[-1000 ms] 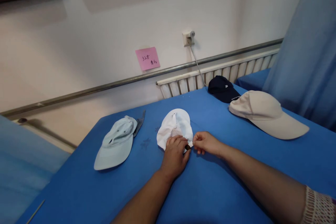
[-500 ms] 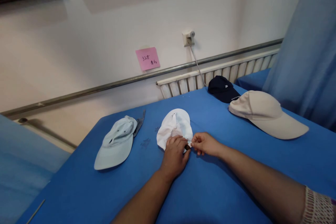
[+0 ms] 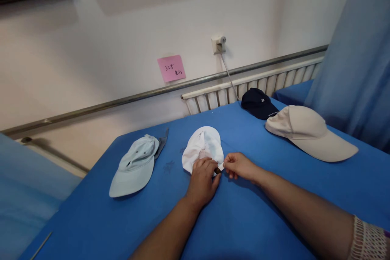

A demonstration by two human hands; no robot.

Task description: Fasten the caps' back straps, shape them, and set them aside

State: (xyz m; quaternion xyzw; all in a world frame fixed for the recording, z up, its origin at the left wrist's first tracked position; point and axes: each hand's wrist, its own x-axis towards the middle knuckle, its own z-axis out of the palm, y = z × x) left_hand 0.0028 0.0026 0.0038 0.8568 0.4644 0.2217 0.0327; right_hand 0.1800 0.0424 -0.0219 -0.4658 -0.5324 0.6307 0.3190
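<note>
A white baseball cap [image 3: 201, 141] lies on the blue-covered table [image 3: 243, 219], its brim pointing away from me. My left hand [image 3: 204, 174] grips the cap's near edge, fingers on top and thumb along the side. By that thumb shows a small dark brown piece [image 3: 217, 170], perhaps a buckle or label; I cannot tell which. A short white strap end [image 3: 222, 166] sticks out to its right. My right hand [image 3: 237, 165] pinches this strap end between thumb and forefinger. The part of the cap under my left hand is hidden.
To the left lies a pale blue cap [image 3: 135, 166] with a grey strap. A navy cap [image 3: 258, 102] and a large beige cap [image 3: 307, 130] lie at the right. Behind stand a radiator [image 3: 213, 99] and a wall rail [image 3: 137, 96]. Blue curtains [image 3: 350, 69] hang at both sides.
My right hand has shifted very slightly right, and more of the white strap end shows between the hands. My left hand and the cap have stayed in place.
</note>
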